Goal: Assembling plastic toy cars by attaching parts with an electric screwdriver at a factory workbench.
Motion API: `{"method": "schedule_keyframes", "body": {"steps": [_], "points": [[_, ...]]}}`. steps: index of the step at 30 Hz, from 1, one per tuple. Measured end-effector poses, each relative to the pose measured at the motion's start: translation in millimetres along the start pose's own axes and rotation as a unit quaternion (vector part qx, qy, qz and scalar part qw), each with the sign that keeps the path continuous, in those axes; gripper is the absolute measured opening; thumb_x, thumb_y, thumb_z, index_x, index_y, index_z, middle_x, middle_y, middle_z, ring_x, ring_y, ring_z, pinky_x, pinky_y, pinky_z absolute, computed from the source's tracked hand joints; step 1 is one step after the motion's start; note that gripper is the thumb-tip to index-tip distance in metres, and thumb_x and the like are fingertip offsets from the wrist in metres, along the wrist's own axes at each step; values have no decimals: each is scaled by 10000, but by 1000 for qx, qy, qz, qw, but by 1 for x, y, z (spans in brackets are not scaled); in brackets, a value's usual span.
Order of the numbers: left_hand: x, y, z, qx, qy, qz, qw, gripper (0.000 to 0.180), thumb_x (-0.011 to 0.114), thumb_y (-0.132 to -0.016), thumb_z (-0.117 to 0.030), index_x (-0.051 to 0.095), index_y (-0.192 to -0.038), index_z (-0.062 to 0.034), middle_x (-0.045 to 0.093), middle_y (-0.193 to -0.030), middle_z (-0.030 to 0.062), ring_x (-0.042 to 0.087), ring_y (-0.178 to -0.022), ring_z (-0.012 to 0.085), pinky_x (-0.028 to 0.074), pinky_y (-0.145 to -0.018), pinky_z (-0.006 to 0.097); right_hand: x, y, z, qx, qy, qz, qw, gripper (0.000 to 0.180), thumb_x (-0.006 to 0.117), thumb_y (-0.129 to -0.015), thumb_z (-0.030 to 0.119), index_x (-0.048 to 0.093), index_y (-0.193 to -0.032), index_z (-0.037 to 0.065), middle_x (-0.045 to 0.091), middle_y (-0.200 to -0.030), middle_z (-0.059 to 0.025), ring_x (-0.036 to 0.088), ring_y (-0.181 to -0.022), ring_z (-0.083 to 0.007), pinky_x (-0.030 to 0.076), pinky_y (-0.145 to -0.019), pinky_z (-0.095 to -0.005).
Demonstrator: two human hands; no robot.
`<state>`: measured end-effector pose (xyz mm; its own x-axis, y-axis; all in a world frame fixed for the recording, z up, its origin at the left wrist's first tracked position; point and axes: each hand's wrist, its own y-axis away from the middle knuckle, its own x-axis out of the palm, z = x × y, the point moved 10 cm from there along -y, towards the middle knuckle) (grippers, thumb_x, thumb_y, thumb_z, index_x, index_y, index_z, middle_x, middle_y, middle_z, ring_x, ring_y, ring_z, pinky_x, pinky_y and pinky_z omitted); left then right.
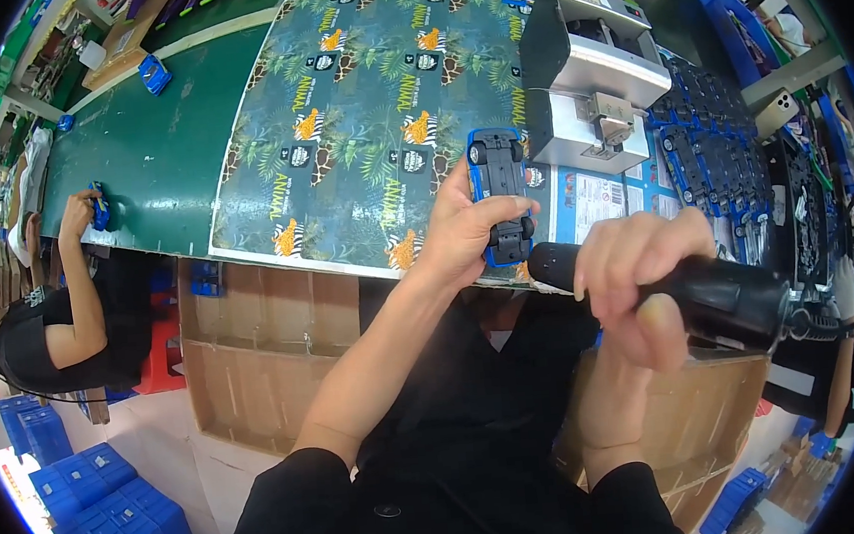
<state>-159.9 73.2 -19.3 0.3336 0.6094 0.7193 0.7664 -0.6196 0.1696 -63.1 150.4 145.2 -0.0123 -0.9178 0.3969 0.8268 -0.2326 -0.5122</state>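
Note:
My left hand grips a blue toy car, its black underside and wheels facing up, at the near edge of the bench. In my right hand is a black electric screwdriver, lying sideways with its front end pointing left toward the car. A small gap shows between the tool's front end and the car. The screwdriver's bit cannot be made out. Under the car lies a printed sheet with a jungle and animal pattern.
A grey metal machine stands behind my right hand. Several upturned blue toy cars lie in rows to its right. At the left, a co-worker's hand holds another blue car. Open wooden boxes sit below the bench edge.

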Motion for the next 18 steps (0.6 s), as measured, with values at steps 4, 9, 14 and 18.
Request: {"method": "schedule_keyframes", "body": {"steps": [4,9,14,18], "points": [[-6,-3,2,3,7,-17,1000,510,662,-760,93,527,-1231,-49,652,-1041,81,684,-853,181,578,-728,332,13,-4,-13,-12,24,44,999,308,770,-715,7,506,-869,46,554,-660,-59,528,-548,-164,478,-555,-306],[-1,-1,-8,29,-10,-18,999,476,723,-715,55,578,-1156,-48,654,-989,55,646,-818,162,544,-738,321,20,-7,-13,-29,6,47,998,306,760,-728,43,491,-874,48,557,-626,-59,530,-497,-165,476,-516,-297],[8,-2,-4,30,0,-15,999,584,677,-701,76,547,-1258,-41,632,-1019,47,600,-905,141,501,-819,293,18,3,-4,-59,84,74,992,265,706,-794,106,454,-866,72,521,-596,-52,502,-472,-153,452,-502,-274],[-3,-9,-5,36,-30,6,999,687,661,-687,58,515,-1347,-62,619,-1143,55,569,-1059,173,437,-959,293,18,1,-9,-62,89,75,991,239,680,-833,138,453,-873,76,535,-601,-54,494,-474,-149,440,-506,-268]]}}
